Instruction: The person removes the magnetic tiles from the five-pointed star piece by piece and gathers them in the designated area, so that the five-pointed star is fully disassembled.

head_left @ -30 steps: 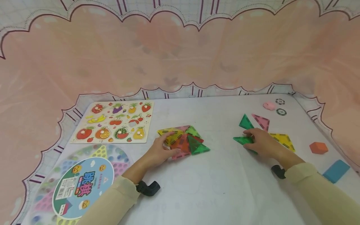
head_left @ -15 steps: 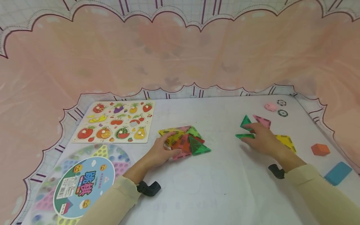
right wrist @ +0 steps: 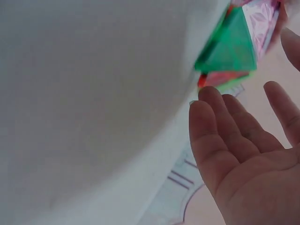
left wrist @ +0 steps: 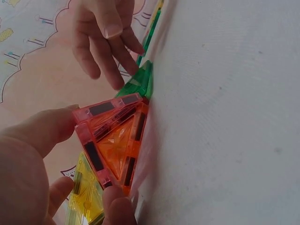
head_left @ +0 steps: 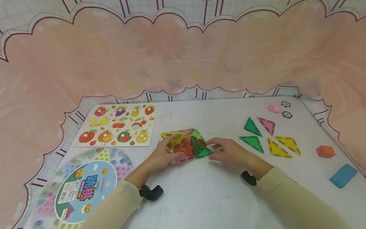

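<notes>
A cluster of translucent magnetic tiles stands mid-table, with a yellow tile (head_left: 178,140), an orange tile (left wrist: 117,145) and a dark green triangular tile (head_left: 201,150) on its right side. My left hand (head_left: 160,156) holds the cluster from the left; the left wrist view shows its thumb and a fingertip against the pink-edged tile (left wrist: 95,152). At the cluster's right, my right hand (head_left: 228,152) has its fingers spread and relaxed near the dark green tile. The right wrist view shows that hand (right wrist: 253,154) holding nothing, its fingertips close to the green tile (right wrist: 229,47).
Loose tiles lie at right: green triangles (head_left: 252,143), a pink triangle (head_left: 267,125) and yellow triangles (head_left: 278,149). Beyond are an orange block (head_left: 325,151), a blue block (head_left: 343,175) and a pink pig figure (head_left: 275,108). A fruit puzzle board (head_left: 114,127) and round game box (head_left: 85,190) occupy the left.
My right hand has moved left from the loose green triangles to the cluster's right side, leaving those triangles on the table. My left hand has stayed at the cluster.
</notes>
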`<state>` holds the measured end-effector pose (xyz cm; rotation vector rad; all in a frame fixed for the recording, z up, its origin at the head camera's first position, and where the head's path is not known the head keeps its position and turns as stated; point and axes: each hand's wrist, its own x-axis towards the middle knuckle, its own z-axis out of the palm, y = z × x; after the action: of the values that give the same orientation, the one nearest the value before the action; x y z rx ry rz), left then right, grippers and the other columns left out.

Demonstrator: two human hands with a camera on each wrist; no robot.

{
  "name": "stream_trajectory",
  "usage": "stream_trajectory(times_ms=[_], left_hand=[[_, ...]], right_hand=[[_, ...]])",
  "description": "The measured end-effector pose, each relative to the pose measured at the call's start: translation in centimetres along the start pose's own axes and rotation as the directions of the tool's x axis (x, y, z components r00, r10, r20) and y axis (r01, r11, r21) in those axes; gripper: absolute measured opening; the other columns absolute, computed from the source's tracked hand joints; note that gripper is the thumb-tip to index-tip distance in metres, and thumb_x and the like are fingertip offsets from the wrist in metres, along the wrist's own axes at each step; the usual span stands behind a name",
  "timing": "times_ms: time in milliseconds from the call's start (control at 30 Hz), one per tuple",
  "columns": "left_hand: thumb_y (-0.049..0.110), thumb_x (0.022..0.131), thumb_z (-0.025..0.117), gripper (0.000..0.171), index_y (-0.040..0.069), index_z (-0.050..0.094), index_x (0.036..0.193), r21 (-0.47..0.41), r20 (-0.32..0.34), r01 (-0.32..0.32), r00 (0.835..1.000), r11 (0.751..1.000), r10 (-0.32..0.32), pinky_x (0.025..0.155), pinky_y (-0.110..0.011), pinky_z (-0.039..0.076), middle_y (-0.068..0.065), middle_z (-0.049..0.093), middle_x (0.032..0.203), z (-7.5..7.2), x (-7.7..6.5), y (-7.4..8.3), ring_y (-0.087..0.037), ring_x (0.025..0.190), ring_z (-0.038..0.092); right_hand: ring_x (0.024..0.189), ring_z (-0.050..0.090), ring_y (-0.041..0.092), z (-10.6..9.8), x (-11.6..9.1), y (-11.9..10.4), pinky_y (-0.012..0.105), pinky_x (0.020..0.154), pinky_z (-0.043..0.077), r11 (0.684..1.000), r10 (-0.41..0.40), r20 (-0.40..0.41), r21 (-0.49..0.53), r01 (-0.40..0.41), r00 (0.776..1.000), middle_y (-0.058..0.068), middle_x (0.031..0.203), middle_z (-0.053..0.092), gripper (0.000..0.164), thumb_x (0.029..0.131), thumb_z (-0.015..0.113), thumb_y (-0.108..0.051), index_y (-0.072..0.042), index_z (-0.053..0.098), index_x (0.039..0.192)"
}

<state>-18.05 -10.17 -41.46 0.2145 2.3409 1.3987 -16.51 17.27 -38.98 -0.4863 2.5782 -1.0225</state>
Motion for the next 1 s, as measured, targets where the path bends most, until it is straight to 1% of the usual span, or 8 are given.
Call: stream_trajectory(times_ms=[167, 300, 400, 533, 700, 867, 1000], left_hand=[[0.040, 0.074, 0.071, 0.069, 0.037, 0.035, 0.133, 0.007, -0.006, 0.009, 1.000, 1.000, -0.009, 0.062, -0.030, 0.045, -0.008, 0.030, 0.124, 0.1, 0.0, 0.1, -0.023, 0.085, 0.047], [0.039, 0.074, 0.071, 0.068, 0.037, 0.036, 0.132, 0.010, -0.013, 0.002, 1.000, 1.000, -0.002, 0.062, -0.030, 0.045, -0.008, 0.030, 0.123, 0.2, 0.0, 0.1, -0.023, 0.084, 0.046], [0.039, 0.074, 0.071, 0.067, 0.037, 0.036, 0.132, 0.014, -0.017, 0.001, 1.000, 1.000, -0.001, 0.061, -0.030, 0.045, -0.008, 0.031, 0.123, 0.1, 0.0, 0.1, -0.023, 0.084, 0.046], [0.040, 0.074, 0.071, 0.067, 0.038, 0.036, 0.131, 0.016, -0.018, 0.004, 1.000, 1.000, -0.004, 0.061, -0.030, 0.045, -0.008, 0.031, 0.123, 0.0, 0.0, 0.0, -0.023, 0.083, 0.046], [0.039, 0.074, 0.070, 0.067, 0.039, 0.035, 0.131, 0.017, -0.014, 0.003, 1.000, 1.000, -0.003, 0.061, -0.030, 0.045, -0.008, 0.031, 0.122, 0.0, -0.1, 0.1, -0.023, 0.083, 0.046], [0.040, 0.074, 0.070, 0.068, 0.038, 0.035, 0.132, 0.024, -0.011, -0.004, 1.000, 1.000, 0.004, 0.061, -0.031, 0.045, -0.009, 0.031, 0.121, -0.1, -0.2, 0.1, -0.023, 0.082, 0.046], [0.041, 0.074, 0.070, 0.067, 0.040, 0.036, 0.131, 0.020, -0.010, -0.001, 1.000, 1.000, 0.002, 0.061, -0.031, 0.045, -0.008, 0.030, 0.122, -0.1, -0.2, 0.1, -0.023, 0.082, 0.047]], right_hand=[[0.102, 0.051, 0.016, 1.0, 0.9, -0.6, 0.038, 0.086, 0.042, 1.000, 0.016, 0.025, 0.007, -0.016, 1.000, -0.004, 0.116, 0.053, 0.046, 0.079, 0.068, -0.030, -0.024, 0.051, 0.121], [0.103, 0.049, 0.016, 1.3, 1.3, -0.7, 0.038, 0.087, 0.041, 1.000, 0.011, 0.035, -0.018, -0.010, 0.999, -0.003, 0.117, 0.052, 0.045, 0.079, 0.068, -0.030, -0.024, 0.051, 0.121], [0.101, 0.048, 0.015, 1.4, 1.5, -1.0, 0.036, 0.086, 0.042, 0.999, 0.026, 0.032, -0.031, -0.025, 0.999, -0.006, 0.115, 0.051, 0.044, 0.079, 0.068, -0.029, -0.026, 0.052, 0.120], [0.093, 0.047, 0.014, 1.6, 2.0, -1.3, 0.031, 0.078, 0.042, 0.998, 0.047, 0.027, -0.041, -0.046, 0.999, -0.008, 0.104, 0.053, 0.042, 0.079, 0.068, -0.028, -0.028, 0.053, 0.118], [0.083, 0.048, 0.014, 1.7, 2.4, -1.3, 0.027, 0.068, 0.042, 0.997, 0.049, 0.028, -0.057, -0.047, 0.998, -0.005, 0.095, 0.053, 0.035, 0.081, 0.066, -0.023, -0.028, 0.055, 0.114], [0.077, 0.049, 0.014, 1.6, 2.4, -1.4, 0.027, 0.064, 0.043, 0.997, 0.062, 0.039, -0.049, -0.060, 0.997, -0.004, 0.099, 0.053, 0.033, 0.081, 0.065, -0.016, -0.028, 0.058, 0.111], [0.075, 0.049, 0.014, 1.3, 2.1, -1.3, 0.028, 0.064, 0.043, 0.998, 0.052, 0.082, -0.050, -0.048, 0.995, -0.006, 0.101, 0.054, 0.032, 0.081, 0.065, -0.014, -0.028, 0.059, 0.110]])
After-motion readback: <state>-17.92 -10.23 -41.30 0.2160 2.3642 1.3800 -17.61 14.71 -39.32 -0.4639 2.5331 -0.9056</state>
